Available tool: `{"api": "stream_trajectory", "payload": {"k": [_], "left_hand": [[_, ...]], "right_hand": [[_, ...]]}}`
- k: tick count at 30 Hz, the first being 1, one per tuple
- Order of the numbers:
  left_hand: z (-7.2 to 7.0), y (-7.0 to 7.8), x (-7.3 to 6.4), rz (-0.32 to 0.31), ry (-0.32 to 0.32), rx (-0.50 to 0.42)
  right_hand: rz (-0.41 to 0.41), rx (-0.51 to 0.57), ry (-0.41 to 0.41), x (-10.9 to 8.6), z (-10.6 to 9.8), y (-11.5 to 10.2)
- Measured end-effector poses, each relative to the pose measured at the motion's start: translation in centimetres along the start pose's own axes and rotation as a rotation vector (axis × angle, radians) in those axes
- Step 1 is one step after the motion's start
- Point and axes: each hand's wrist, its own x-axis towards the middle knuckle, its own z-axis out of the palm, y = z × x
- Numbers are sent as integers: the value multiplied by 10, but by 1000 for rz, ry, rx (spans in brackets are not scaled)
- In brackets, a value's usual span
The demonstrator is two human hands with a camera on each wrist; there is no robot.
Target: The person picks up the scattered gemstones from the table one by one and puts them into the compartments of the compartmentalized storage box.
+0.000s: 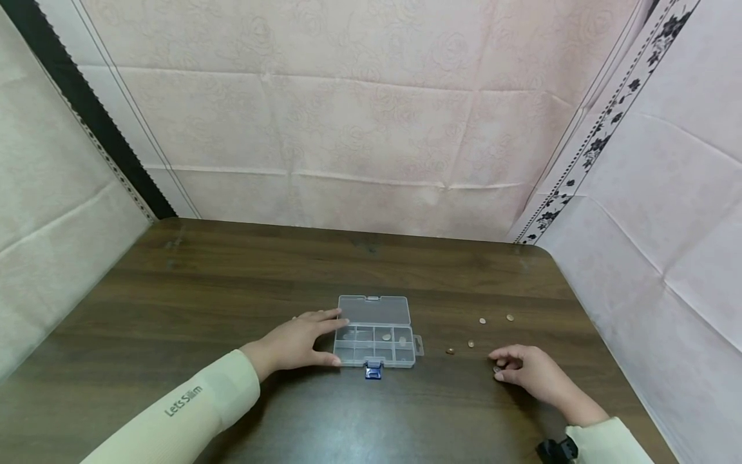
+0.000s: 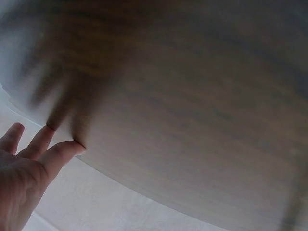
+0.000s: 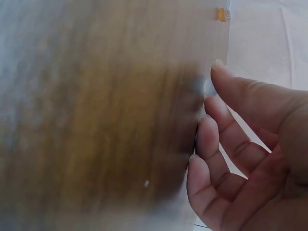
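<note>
A clear plastic compartment box lies on the table with its lid folded back. At its left side is my left hand, fingers spread and fairly straight, fingertips and thumb touching the edge. The box does not show in the left wrist view. To the right, my right hand is low over the table, pinching a small round button-like disc between thumb and index finger. Similar discs lie loose nearby, among them a pale one and a brown one. A whitish disc sits inside a compartment.
The dark wooden table is bounded by pale cloth at the back and sides. A blue tag sits at the box's front edge, and a clear tab sticks out on its right.
</note>
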Motion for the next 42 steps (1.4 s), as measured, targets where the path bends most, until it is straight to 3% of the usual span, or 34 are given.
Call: {"api": "stream_trajectory", "payload": {"k": [22,32,38,42], "left_hand": [[-1,0,-1,18,16,-6],[-1,0,-1,18,14,-2],[0,0,-1,14,9,4],[0,0,-1,16,10,4]], "right_hand": [[-22,-16,6,5,2,1],[23,-5,-18,7,3,-2],[1,-72,44,8,6,-8],[-64,-150,129,8,8,-16]]}}
